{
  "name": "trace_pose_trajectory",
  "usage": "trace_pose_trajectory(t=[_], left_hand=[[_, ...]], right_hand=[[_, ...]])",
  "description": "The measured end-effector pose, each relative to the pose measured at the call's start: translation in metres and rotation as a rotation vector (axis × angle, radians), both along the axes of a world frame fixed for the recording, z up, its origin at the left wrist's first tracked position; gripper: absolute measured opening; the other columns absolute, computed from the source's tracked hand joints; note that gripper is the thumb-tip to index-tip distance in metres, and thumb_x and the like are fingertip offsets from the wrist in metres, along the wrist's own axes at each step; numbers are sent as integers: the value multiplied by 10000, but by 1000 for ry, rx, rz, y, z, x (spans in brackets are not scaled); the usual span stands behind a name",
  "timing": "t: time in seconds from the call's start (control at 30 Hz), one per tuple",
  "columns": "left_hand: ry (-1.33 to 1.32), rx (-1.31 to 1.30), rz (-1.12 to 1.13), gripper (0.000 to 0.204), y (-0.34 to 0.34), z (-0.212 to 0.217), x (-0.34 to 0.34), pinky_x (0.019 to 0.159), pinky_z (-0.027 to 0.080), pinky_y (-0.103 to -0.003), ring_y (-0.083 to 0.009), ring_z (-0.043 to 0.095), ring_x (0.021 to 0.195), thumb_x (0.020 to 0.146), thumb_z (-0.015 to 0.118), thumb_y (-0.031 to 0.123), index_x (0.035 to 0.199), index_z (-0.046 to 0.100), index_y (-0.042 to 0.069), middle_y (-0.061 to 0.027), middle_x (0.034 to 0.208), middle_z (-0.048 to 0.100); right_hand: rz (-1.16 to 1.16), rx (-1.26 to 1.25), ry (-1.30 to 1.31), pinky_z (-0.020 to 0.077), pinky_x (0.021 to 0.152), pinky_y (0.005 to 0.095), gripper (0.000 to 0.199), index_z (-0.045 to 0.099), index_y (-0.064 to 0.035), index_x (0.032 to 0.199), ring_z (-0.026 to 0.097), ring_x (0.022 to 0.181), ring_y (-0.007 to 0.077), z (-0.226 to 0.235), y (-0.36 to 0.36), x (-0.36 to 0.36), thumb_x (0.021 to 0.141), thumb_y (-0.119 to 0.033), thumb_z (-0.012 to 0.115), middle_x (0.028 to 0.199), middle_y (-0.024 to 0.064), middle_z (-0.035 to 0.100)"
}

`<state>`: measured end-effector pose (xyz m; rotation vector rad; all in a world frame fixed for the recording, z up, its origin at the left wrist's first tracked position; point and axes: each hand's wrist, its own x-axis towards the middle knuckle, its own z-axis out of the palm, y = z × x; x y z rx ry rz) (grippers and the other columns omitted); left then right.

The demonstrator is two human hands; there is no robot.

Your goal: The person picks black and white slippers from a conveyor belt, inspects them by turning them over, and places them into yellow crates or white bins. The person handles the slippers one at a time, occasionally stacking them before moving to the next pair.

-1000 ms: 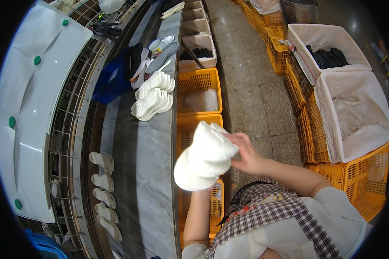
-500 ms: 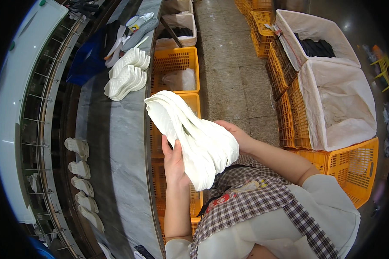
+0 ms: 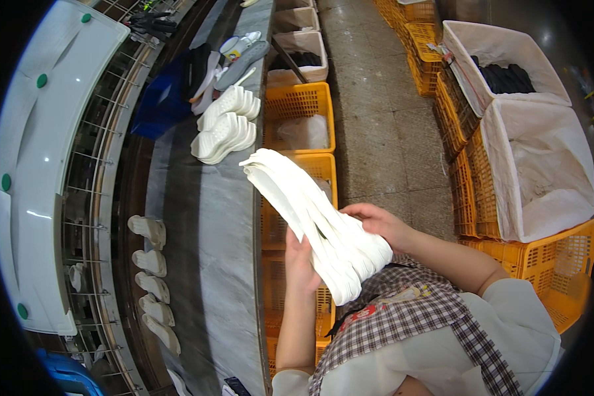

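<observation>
Holding a fanned stack of white insoles [image 3: 317, 221] above the counter [image 3: 224, 237] edge. Left hand [image 3: 300, 261] fingers clamp its underside. Right hand [image 3: 379, 221] fingers grip the near end.

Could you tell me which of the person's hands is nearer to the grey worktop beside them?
Left. The left hand grips the stack of white insoles right beside the grey worktop edge; the right hand supports the stack's far side, farther away.

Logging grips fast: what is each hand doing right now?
Left hand: shut on the stack of white insoles, from below.
Right hand: shut on the same stack's near end.
</observation>
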<state>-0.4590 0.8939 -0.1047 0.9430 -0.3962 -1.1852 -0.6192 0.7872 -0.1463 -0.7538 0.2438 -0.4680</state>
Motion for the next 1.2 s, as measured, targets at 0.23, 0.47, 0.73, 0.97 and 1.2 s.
trace_pose_trajectory(t=[0.23, 0.47, 0.73, 0.97, 1.2], left_hand=[[37, -77, -52, 529, 3, -18, 11, 937, 495, -436, -291, 528, 1164, 956, 489, 193, 1406, 247, 58, -165, 1320, 453], [457, -263, 35, 633, 2, -23, 8, 725, 508, -389, -254, 582, 850, 936, 455, 449, 1385, 310, 26, -131, 1088, 577], [288, -168, -54, 551, -6, -10, 5, 768, 538, -362, -241, 576, 864, 951, 483, 379, 1350, 381, 14, -131, 1054, 578], [504, -136, 73, 504, -12, -15, 6, 595, 436, -253, -128, 464, 667, 981, 403, 304, 1352, 375, -37, -40, 806, 488], [655, -409, -38, 555, 4, 1, 24, 529, 321, -234, -123, 358, 645, 971, 414, 291, 1406, 307, -36, -18, 704, 380]], right_hand=[[-38, -385, -32, 447, 962, 357, 542, 393, -11, 1363, 489, 1188, 227, 6, 4, 0, 872, -162, 566, 1280, 156, 494], [78, 502, -395, 513, 908, 382, 551, 393, 41, 1342, 591, 1082, 274, 27, 4, 0, 896, -277, 449, 1242, 213, 533], [-101, 287, 10, 490, 950, 358, 495, 417, 49, 1337, 558, 1130, 221, 18, 4, -2, 886, -153, 454, 1283, 212, 507], [73, 779, -171, 529, 896, 388, 507, 468, 15, 1297, 649, 988, 271, -15, 7, 5, 894, -272, 357, 1200, 187, 589], [78, 837, -332, 549, 859, 417, 533, 479, -2, 1299, 665, 954, 286, -21, -1, 5, 875, -305, 366, 1136, 173, 631]])
